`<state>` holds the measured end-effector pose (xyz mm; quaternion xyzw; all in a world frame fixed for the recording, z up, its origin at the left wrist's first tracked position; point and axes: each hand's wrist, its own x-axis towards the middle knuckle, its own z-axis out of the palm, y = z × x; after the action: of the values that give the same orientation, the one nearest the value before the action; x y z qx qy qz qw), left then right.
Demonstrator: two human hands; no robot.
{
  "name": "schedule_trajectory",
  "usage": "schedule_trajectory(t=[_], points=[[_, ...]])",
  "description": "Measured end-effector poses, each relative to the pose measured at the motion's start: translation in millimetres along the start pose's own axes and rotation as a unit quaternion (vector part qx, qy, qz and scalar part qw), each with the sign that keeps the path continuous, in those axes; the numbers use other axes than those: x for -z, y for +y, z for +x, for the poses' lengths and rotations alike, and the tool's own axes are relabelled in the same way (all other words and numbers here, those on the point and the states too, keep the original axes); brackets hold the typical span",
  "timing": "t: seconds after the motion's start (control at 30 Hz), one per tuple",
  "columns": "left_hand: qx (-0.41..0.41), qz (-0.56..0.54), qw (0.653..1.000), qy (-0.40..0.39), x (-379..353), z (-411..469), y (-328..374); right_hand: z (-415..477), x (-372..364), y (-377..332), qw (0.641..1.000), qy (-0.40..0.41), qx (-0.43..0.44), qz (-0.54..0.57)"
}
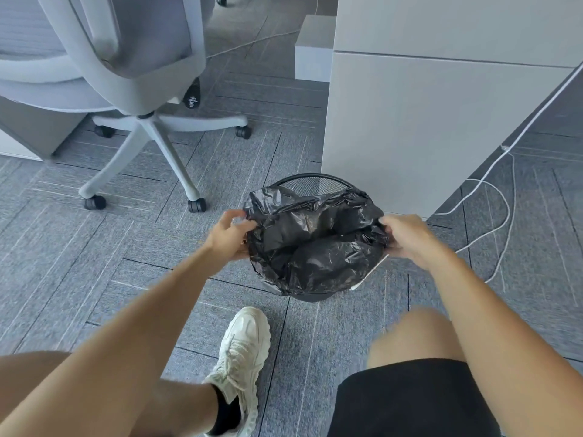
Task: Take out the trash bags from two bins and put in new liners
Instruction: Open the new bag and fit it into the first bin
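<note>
**Both hands on the bag**

The left hand [228, 236] pinches the left edge of the black bag [315, 244], fingers curled; the right hand [407, 236] grips the right edge, fingers curled round the plastic. The bag sits in the mesh bin [310, 183], its far rim bare. The bin stands on the carpet [94, 247], against a white cabinet [410, 121]. Chair [142, 74] far left, cable [501, 197] right, shoe [244, 357] near.
</note>
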<state>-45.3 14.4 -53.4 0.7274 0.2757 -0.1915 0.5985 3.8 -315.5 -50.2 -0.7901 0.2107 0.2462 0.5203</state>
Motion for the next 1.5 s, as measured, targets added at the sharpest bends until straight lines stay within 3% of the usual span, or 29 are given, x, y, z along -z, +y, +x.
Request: schedule_trajectory(t=[0.13,0.23,0.37,0.53,0.67,0.8,0.87,0.93,1.0,1.07,1.13,1.2,1.27,1.33,1.43,1.5], points=[[0.0,0.142,0.99,-0.001,-2,25,2,19,-11,-19,0.98,0.085,0.088,-0.157],[0.01,0.223,0.975,0.012,-4,34,14,36,-24,-31,0.958,0.118,0.178,-0.189],[0.027,0.323,0.945,-0.027,-9,38,45,56,-31,-32,0.939,0.164,0.226,-0.202],[0.125,0.282,0.941,-0.139,-6,66,67,77,-26,-37,0.926,0.177,0.231,-0.24],[0.175,0.262,0.929,-0.193,-1,93,68,99,-20,-50,0.918,0.116,0.211,-0.314],[0.207,0.228,0.921,-0.24,6,119,64,121,-23,-57,0.939,0.04,0.157,-0.303],[0.203,0.246,0.912,-0.257,9,129,58,122,-25,-61,0.94,0.054,0.151,-0.302],[0.135,0.329,0.912,-0.205,12,141,53,118,-24,-60,0.932,0.113,0.193,-0.285],[-0.024,0.394,0.918,-0.039,13,150,53,106,-26,-54,0.918,0.164,0.26,-0.249],[-0.173,0.348,0.917,0.089,16,152,60,91,-31,-49,0.875,0.148,0.357,-0.293],[-0.276,0.315,0.907,0.033,10,137,72,87,-35,-47,0.831,0.084,0.404,-0.373],[-0.327,0.368,0.867,-0.074,-1,119,82,91,-37,-49,0.805,0.054,0.42,-0.415],[-0.359,0.431,0.821,-0.111,-11,114,85,96,-39,-57,0.788,0.072,0.452,-0.412],[-0.412,0.443,0.792,-0.086,-16,121,85,97,-41,-64,0.798,0.094,0.451,-0.388],[-0.446,0.434,0.782,-0.034,-21,129,89,100,-44,-75,0.873,0.095,0.372,-0.3],[-0.408,0.437,0.801,-0.032,-25,133,96,108,-45,-78,0.917,0.066,0.297,-0.257]])
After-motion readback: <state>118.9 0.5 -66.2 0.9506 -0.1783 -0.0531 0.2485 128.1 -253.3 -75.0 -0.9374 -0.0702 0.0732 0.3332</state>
